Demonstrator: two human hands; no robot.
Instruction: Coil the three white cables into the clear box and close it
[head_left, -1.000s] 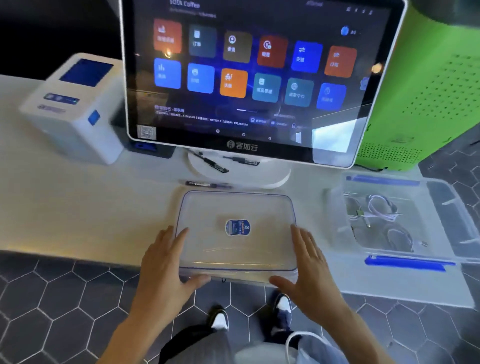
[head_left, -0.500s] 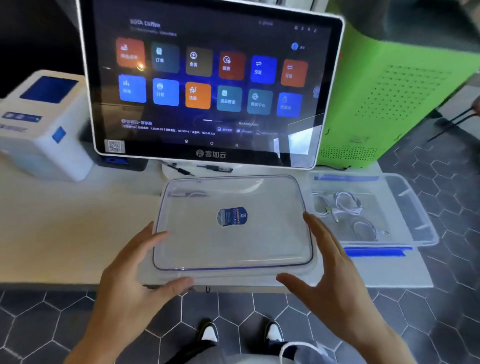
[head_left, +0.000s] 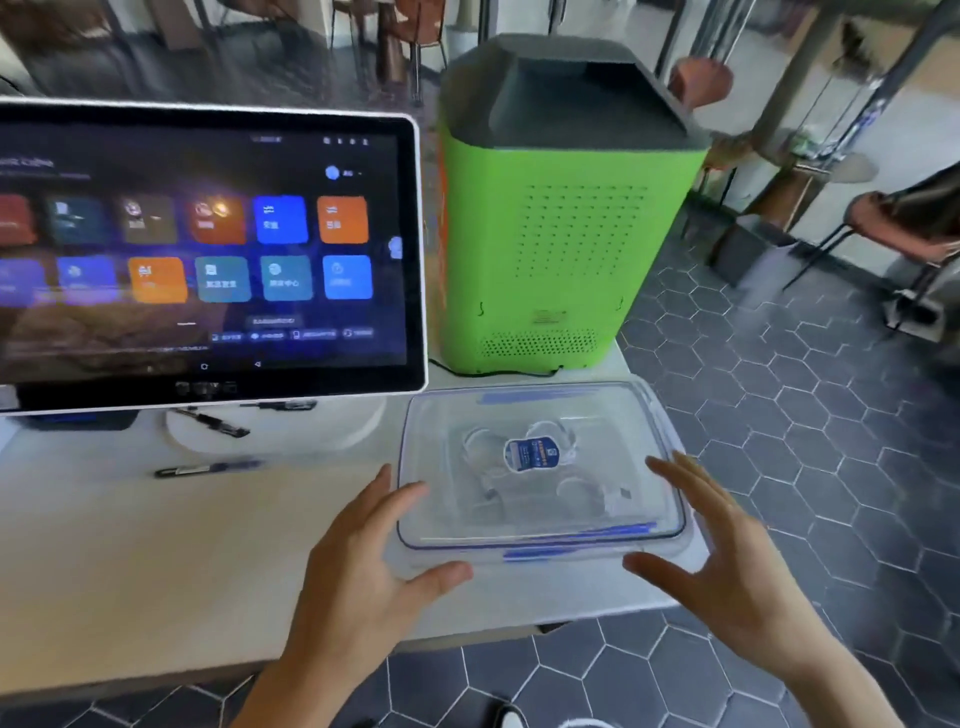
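Head view: left hand (head_left: 358, 561) spread, fingers at the left edge of the clear lid (head_left: 540, 467), thumb at its near left corner. Right hand (head_left: 727, 561) also spread, fingers along the lid's right edge, thumb near the front right corner; contact there cannot be confirmed. Lid lies over the clear box (head_left: 675, 551), blue clips at the far and near sides; whether it is seated, cannot tell. Blue label at lid centre. White cables (head_left: 483, 452) visible through the lid as blurred loops inside the box. Box sits at the right end of the worktop (head_left: 156, 561), just in front of a green housing (head_left: 545, 234). Touchscreen terminal (head_left: 208, 249) to the left; black pen (head_left: 208, 467) lies in front of it
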